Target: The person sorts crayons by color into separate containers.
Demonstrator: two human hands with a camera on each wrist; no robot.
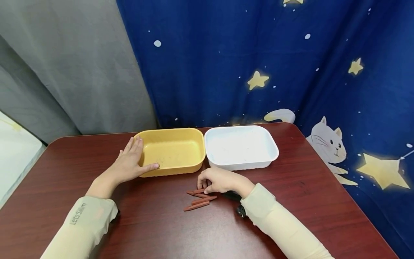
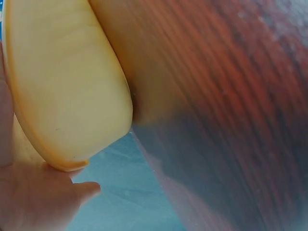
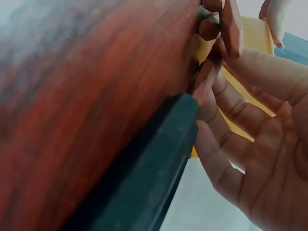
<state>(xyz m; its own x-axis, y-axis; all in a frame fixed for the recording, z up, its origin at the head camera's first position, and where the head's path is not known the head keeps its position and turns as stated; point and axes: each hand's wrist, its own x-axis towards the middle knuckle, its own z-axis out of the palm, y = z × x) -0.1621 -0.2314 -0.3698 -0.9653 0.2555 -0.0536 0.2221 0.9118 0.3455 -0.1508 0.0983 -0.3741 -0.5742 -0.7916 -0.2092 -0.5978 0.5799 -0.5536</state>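
Note:
My left hand [image 1: 129, 162] rests on the left end of a yellow basin [image 1: 200, 163], fingers straight over its rim and thumb along the front edge. In the left wrist view the basin's pale wall [image 2: 72, 86] fills the upper left beside the hand [image 2: 38, 192]. Several reddish-brown pointed sticks [image 1: 196, 206] lie in a small pile on the table. Over the pile's back edge, my right hand [image 1: 221, 180] pinches one reddish-brown stick [image 3: 208, 73] between thumb and fingers. More sticks [image 3: 232, 29] lie close to the thumb.
A white basin [image 1: 242, 167] stands against the yellow one's right side, near the table's back edge. Under my right wrist lies a dark green faceted object [image 3: 149, 168]. Behind the brown table [image 1: 155, 230] hang grey and blue curtains [image 1: 207, 64].

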